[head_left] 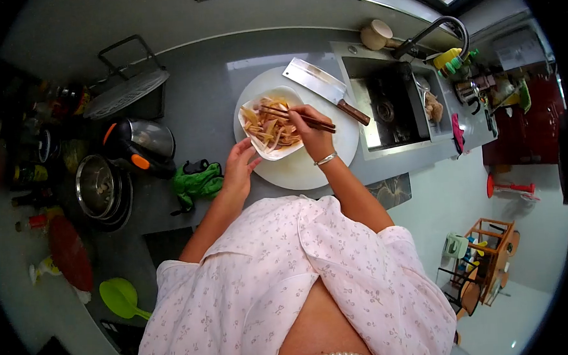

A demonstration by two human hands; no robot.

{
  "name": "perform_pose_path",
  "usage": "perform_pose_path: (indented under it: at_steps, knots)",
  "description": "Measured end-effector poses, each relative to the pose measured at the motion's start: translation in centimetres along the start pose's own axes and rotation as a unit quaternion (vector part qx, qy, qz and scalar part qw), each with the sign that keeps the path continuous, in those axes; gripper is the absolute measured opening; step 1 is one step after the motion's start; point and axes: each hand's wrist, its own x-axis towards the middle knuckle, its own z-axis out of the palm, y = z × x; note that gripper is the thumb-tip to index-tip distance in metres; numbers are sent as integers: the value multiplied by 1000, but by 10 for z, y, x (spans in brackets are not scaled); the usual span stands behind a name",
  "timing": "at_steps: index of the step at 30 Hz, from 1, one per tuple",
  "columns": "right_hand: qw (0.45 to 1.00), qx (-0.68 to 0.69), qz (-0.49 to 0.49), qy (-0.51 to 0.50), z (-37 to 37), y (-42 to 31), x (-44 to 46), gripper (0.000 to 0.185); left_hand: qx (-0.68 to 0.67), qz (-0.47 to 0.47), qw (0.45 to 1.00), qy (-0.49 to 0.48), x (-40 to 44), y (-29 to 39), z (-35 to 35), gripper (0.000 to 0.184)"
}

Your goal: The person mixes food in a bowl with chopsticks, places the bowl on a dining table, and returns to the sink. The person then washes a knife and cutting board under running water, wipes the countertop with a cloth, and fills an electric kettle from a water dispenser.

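A white squarish bowl (pixel 274 153) of sliced food strips (pixel 271 132), coated in a brownish seasoning, stands on a round white cutting board (pixel 302 174). My right hand (pixel 308 132) is closed around a pair of dark wooden chopsticks (pixel 275 112), whose tips are down among the strips. At the bowl's near left side is my left hand (pixel 237 166), its fingers apart and the fingertips against or very close to the wall. A cleaver (pixel 316 80) with a wooden handle lies on the far right of the board.
The sink (pixel 386 101) with its faucet (pixel 463 33) is on the right. To the left are an electric kettle (pixel 142 143), a green cloth-like item (pixel 196 182) and stacked metal bowls (pixel 97 186). A dish rack (pixel 128 92) stands at the back left.
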Motion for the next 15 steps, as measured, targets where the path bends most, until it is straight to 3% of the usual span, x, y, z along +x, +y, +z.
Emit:
perform_pose_path:
  at_steps: [4,10,11,14,15]
  knots:
    - [994,86,73,7,-20,-7,-5,15,2,5,1000,-8,6,-6,-5,34]
    - [999,26,-6,-21,-15,-27,-11,12,3,11,1000,-2,7,-7,-4,34]
    - [997,69,16,-35,-8,-40,-14,11,4,11,1000,-2,6,-6,-4,34]
    - [995,90,26,-45,2,-19,-15,11,3,7,1000,-1,2,0,-2,34]
    - [998,42,-13,-39,-3,-13,-14,13,11,4,1000,0,2,1,-2,35]
